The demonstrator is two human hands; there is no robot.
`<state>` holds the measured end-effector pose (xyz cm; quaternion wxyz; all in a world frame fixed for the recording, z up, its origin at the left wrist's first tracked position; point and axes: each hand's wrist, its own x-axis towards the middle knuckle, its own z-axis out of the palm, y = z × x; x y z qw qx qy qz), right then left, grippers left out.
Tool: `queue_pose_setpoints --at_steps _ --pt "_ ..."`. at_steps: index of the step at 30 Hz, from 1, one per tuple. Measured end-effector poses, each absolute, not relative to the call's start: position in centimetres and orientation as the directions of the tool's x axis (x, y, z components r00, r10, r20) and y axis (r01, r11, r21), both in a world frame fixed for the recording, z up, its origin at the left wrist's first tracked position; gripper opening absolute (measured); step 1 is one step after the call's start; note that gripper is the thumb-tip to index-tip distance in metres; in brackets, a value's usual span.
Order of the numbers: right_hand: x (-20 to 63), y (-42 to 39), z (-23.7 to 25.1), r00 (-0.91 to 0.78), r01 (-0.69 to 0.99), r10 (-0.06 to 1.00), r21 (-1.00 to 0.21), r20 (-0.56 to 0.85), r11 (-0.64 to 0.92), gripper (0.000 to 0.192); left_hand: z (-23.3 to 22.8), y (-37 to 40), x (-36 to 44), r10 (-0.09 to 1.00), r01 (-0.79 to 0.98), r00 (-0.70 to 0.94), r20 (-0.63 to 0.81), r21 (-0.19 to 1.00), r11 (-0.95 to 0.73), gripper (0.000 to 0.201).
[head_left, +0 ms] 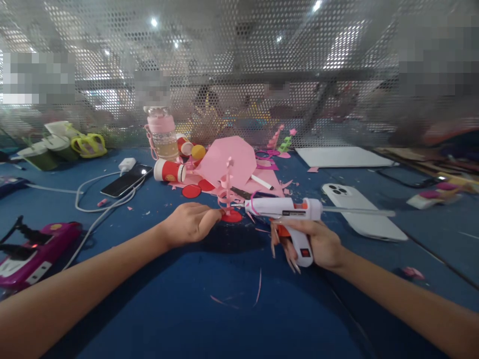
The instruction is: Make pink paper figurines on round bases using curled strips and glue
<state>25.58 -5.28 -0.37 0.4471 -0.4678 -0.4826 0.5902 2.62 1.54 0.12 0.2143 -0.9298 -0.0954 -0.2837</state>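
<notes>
Starting at the far left, a purple device sits on the blue table, with a white cable looping back to a dark phone. Now the left hand: fingers pinched together on the edge of a red disc, the base of a small pink paper spiral standing upright on it. Just beside it on the right comes the tip of the white glue gun, nozzle aimed at that spiral. The right hand is clamped around the gun's grip, a finger by the orange trigger. Further right, a white phone lies face down.
</notes>
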Motion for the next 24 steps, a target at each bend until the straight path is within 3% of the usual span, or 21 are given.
queue_pose_setpoints --at_steps 13,24 --pt "25.13 -5.30 -0.21 -0.099 -0.050 0.977 -0.979 -0.190 -0.196 0.021 -0.31 1.75 2.43 0.061 0.303 0.842 0.535 -0.377 -0.875 0.028" --pt "25.23 -5.18 -0.90 -0.064 -0.040 0.988 -0.989 -0.141 -0.144 0.022 -0.37 1.75 2.52 0.037 0.291 0.856 0.516 -0.419 -0.860 0.029"
